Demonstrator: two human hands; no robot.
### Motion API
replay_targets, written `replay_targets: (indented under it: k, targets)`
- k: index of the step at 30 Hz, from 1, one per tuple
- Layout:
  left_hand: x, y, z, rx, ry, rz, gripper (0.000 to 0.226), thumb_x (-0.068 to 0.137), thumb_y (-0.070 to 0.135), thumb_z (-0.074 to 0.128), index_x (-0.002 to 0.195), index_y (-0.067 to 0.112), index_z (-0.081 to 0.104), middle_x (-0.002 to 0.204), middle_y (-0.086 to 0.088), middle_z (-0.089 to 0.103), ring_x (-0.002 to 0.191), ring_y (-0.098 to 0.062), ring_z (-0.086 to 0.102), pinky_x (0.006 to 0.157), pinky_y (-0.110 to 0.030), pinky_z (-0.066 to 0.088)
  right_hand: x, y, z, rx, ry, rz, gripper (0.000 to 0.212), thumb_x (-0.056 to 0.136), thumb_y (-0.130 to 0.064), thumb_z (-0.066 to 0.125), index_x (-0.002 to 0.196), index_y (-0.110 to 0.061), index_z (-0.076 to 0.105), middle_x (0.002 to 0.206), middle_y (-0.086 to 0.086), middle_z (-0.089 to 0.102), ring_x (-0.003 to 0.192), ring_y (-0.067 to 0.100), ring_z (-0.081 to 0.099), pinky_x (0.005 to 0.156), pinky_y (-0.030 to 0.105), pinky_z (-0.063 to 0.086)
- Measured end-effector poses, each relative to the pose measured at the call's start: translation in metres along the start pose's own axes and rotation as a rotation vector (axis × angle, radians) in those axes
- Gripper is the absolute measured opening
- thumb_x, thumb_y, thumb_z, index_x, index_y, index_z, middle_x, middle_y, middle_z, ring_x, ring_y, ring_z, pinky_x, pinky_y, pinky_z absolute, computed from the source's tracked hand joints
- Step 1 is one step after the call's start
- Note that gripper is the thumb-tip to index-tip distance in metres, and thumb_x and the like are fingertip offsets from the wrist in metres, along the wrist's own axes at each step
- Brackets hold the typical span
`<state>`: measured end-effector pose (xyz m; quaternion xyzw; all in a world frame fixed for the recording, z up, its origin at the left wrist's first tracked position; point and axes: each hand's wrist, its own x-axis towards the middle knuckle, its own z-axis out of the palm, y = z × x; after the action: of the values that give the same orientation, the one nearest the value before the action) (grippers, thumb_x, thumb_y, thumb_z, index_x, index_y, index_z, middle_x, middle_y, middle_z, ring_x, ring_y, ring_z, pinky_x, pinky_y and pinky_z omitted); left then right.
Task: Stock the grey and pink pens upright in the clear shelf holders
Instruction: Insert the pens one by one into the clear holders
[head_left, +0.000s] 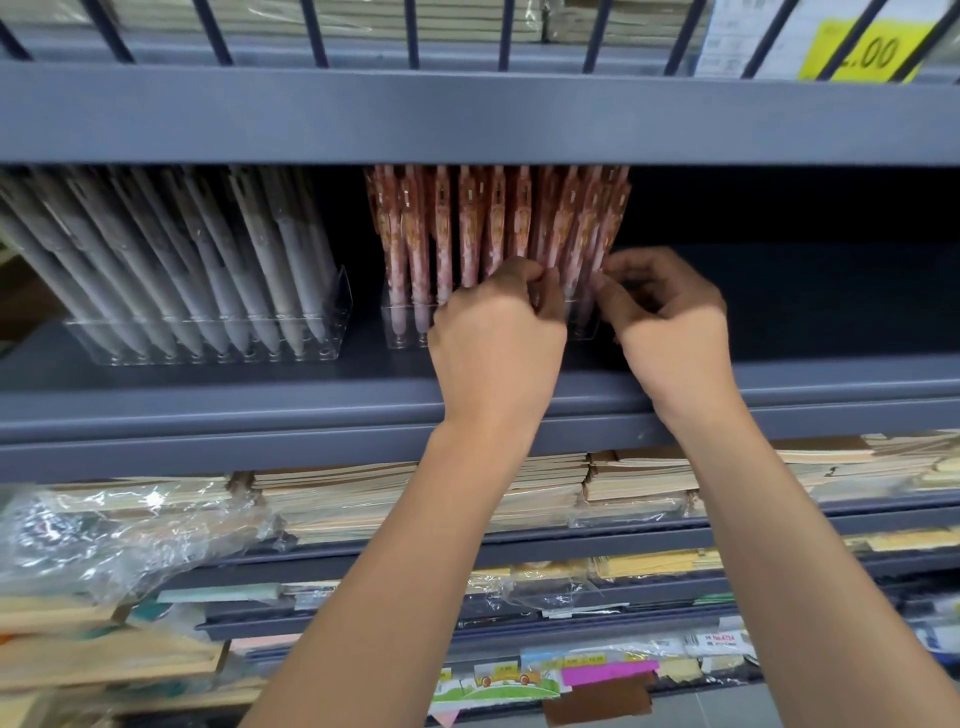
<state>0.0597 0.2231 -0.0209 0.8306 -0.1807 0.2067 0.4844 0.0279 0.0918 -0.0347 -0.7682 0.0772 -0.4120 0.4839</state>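
While grey pens (208, 260) lean in a clear holder (335, 317) on the left of the shelf (260, 400), pink pens (467, 228) stand upright in a second holder (402, 325) beside it. The left hand (498, 338) and right hand (670, 322), fingers curled, each pinch pens at the pink row's right end.

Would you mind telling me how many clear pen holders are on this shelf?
2. The left holder carries the grey pens; the middle holder carries the pink pens, partly hidden by the left hand and right hand.
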Motion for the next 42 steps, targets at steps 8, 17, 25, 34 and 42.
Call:
replay_targets:
  k: [8,17,25,34,42]
  targets:
    - [-0.025,-0.015,-0.049,-0.144,-0.027,0.169,0.022,0.093,0.029,0.059,0.1,0.017,0.076,0.072,0.005,0.073,0.072,-0.018,0.071,0.072,-0.038,0.057,-0.006,-0.011,-0.005,0.059,0.098,0.031,0.012,0.084,-0.033,0.064,0.095,-0.035,0.066,0.089,-0.007,0.07,0.077,0.015,0.063,0.068,0.035,0.052]
    - [-0.034,-0.114,-0.177,0.195,-0.041,0.239,0.022,0.092,0.022,0.061,0.105,0.009,0.074,0.1,0.004,0.071,0.099,-0.018,0.065,0.091,-0.034,0.049,-0.074,-0.036,0.018,-0.101,0.031,-0.087,0.008,0.093,-0.038,0.057,0.089,-0.038,0.065,0.085,-0.016,0.067,0.079,0.006,0.062,0.073,0.02,0.049]
    - [-0.021,-0.165,-0.231,0.207,0.02,0.167,0.013,0.094,0.022,0.063,0.1,0.015,0.072,0.097,0.005,0.069,0.092,-0.01,0.065,0.086,-0.019,0.049,-0.095,-0.085,0.112,-0.18,-0.322,-0.171,0.023,0.093,-0.034,0.061,0.115,-0.028,0.062,0.097,-0.013,0.064,0.093,0.006,0.061,0.084,0.022,0.049]
    - [0.038,-0.182,-0.234,-0.111,0.209,-0.211,0.035,0.096,0.022,0.066,0.127,0.009,0.06,0.108,0.002,0.067,0.088,0.003,0.061,0.08,-0.001,0.04,-0.08,-0.102,0.187,-0.071,0.053,0.014,0.035,0.091,-0.027,0.062,0.125,-0.019,0.06,0.074,-0.019,0.06,0.066,-0.009,0.056,0.065,0.018,0.041]
    - [0.044,-0.188,-0.233,-0.282,0.225,-0.184,0.009,0.088,0.03,0.074,0.092,0.033,0.067,0.083,0.02,0.07,0.079,0.009,0.064,0.073,-0.009,0.046,-0.077,-0.095,0.196,0.003,0.147,0.046,0.014,0.088,-0.025,0.065,0.102,-0.025,0.062,0.079,-0.017,0.064,0.064,-0.005,0.059,0.062,0.013,0.046]
